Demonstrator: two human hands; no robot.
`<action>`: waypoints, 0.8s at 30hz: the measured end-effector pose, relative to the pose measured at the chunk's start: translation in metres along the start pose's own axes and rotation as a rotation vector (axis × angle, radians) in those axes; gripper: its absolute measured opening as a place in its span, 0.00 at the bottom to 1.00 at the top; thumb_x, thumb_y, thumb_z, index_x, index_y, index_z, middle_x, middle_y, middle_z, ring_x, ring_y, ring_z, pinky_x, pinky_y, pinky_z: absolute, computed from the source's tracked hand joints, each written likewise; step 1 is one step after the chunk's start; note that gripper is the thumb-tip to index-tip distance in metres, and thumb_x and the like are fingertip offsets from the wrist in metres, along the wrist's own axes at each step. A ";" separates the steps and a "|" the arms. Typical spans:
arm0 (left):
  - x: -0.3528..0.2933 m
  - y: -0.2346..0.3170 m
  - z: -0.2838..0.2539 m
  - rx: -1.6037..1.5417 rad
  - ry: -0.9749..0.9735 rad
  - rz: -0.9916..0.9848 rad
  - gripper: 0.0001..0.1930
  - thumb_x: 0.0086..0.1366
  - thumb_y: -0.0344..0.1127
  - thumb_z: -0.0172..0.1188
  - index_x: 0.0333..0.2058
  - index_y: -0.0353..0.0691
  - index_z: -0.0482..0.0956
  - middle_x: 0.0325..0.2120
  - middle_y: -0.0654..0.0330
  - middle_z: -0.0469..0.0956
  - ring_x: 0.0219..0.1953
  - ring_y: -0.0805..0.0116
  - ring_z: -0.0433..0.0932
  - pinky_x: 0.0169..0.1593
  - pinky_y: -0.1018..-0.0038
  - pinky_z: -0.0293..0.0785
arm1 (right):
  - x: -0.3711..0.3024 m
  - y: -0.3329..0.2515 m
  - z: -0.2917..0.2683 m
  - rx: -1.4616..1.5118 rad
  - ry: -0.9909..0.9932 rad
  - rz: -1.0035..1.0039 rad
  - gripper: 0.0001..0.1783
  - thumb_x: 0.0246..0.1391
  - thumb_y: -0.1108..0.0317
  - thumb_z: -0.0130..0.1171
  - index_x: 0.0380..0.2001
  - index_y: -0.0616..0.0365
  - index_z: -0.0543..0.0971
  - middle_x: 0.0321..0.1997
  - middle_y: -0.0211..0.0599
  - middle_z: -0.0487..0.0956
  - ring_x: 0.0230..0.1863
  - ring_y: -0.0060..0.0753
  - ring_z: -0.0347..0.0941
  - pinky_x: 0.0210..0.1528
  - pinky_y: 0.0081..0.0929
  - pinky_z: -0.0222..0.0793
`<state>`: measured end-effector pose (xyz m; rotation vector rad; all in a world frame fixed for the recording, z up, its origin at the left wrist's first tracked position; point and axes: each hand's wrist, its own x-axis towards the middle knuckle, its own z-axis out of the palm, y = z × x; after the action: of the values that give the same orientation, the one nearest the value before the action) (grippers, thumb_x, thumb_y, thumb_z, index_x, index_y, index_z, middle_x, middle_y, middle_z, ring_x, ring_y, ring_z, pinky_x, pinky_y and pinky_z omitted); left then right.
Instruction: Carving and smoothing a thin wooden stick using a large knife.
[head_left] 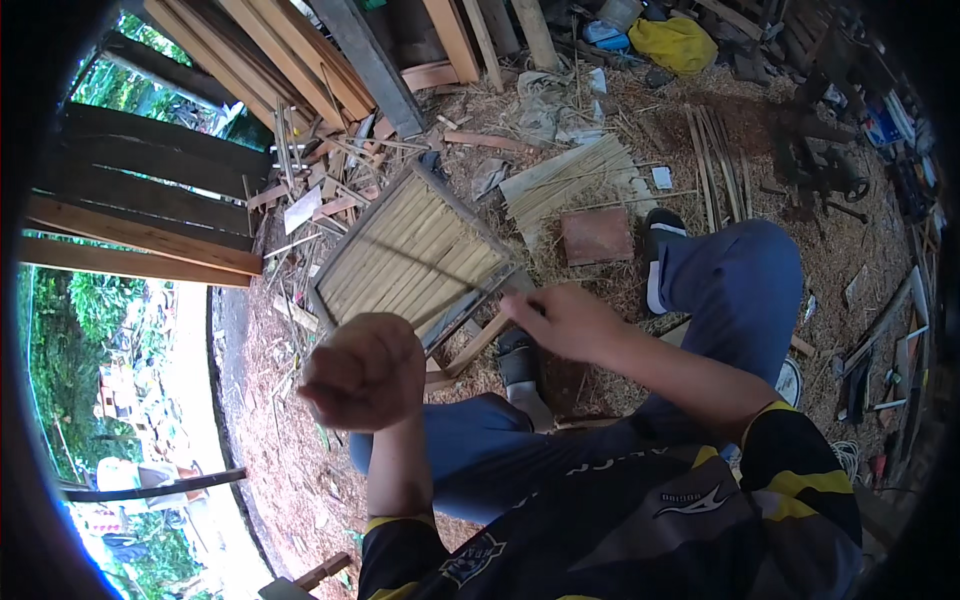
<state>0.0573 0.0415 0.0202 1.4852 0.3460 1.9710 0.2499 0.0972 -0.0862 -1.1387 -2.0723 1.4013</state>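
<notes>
My left hand [365,375] is raised close to the camera, its fingers curled into a fist; whatever is inside them is hidden. My right hand [570,322] has its thumb and fingers pressed together near the lower right corner of a framed panel [405,255]. What the right fingers grip is too small to make out. The panel is filled with pale, narrow slats inside a dark wooden frame, and it leans at a slant on the ground. A thin dark line crosses its slats toward the right hand. Just below those fingers lies a wooden piece [478,345].
A mat of pale strips [575,180] and a reddish square tile [597,236] lie beyond my right hand. Long boards [290,60] lean at the back left, above scattered offcuts [335,180]. A yellow cloth [672,46] lies far back. Thin strips [715,165] rest at the right.
</notes>
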 end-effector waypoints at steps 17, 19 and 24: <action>0.004 -0.001 -0.024 -0.103 0.028 0.002 0.26 0.78 0.59 0.38 0.22 0.51 0.56 0.11 0.71 0.48 0.13 0.76 0.46 0.19 0.74 0.47 | 0.004 0.034 -0.003 -0.084 -0.082 0.164 0.37 0.68 0.35 0.46 0.40 0.63 0.85 0.26 0.57 0.80 0.32 0.59 0.81 0.39 0.49 0.74; 0.007 -0.001 -0.024 -0.106 0.015 -0.008 0.26 0.79 0.59 0.38 0.23 0.50 0.56 0.11 0.71 0.48 0.13 0.77 0.46 0.18 0.74 0.46 | 0.002 0.034 -0.004 -0.077 -0.097 0.140 0.37 0.68 0.35 0.46 0.40 0.63 0.85 0.26 0.57 0.81 0.32 0.59 0.81 0.39 0.49 0.75; 0.014 -0.004 -0.026 -0.149 0.022 -0.026 0.23 0.78 0.52 0.42 0.21 0.53 0.55 0.12 0.72 0.48 0.15 0.77 0.45 0.20 0.74 0.46 | 0.015 0.076 0.001 -0.089 -0.002 0.253 0.44 0.65 0.32 0.45 0.28 0.69 0.83 0.26 0.63 0.80 0.32 0.66 0.79 0.39 0.54 0.74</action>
<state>0.0323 0.0576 0.0207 1.3602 0.2211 1.9493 0.2711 0.1213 -0.1567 -1.4794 -2.0673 1.4318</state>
